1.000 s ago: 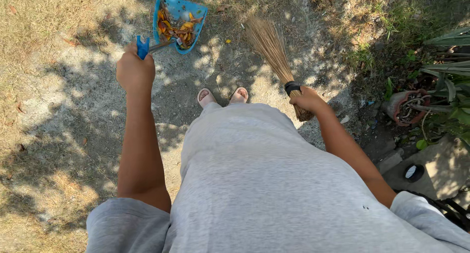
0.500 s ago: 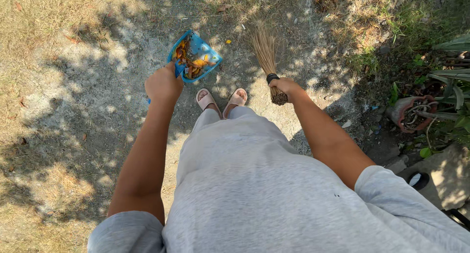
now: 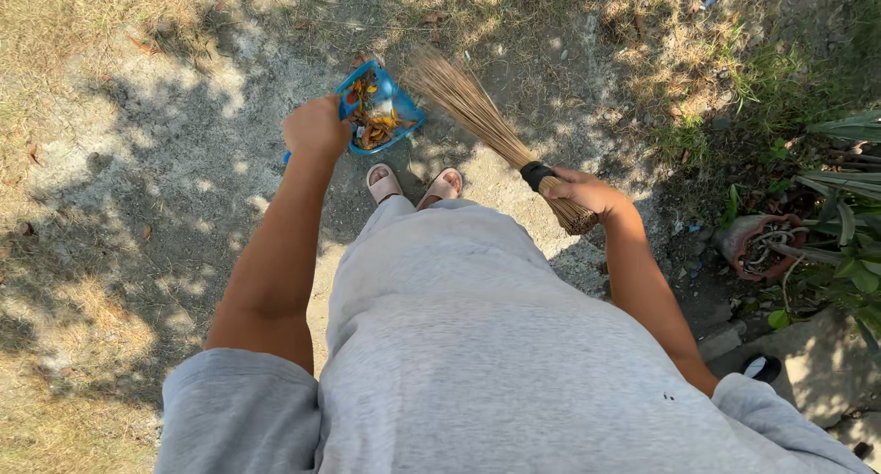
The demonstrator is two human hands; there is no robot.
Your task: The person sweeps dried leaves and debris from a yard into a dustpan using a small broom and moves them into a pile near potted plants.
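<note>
Since half a second ago, the stick broom [image 3: 477, 116] has swung so its bristles fan toward the upper left instead of pointing straight ahead, and the right hand [image 3: 583, 191] has moved outward, away from the body. The blue dustpan [image 3: 381, 107] has barely shifted.

One broom is in view. Its long axis runs diagonally: the bound butt end sits low and right, beside the right wrist, and the spread bristle tips reach up and left, just beside the dustpan's rim. A black band wraps the bundle right above the grip. The right hand is closed tight around the bundle below that band.

One dustpan is in view, tilted, holding a heap of orange and brown dry leaves. The left hand [image 3: 317, 127] is a closed fist on the dustpan's handle, which is mostly hidden behind it; the pan sits ahead of the knuckles.

Two feet in pale sandals [image 3: 413, 184] stand on dusty ground, between the two hands. One reddish clay pot [image 3: 757, 245] lies near green plants at far right.
</note>
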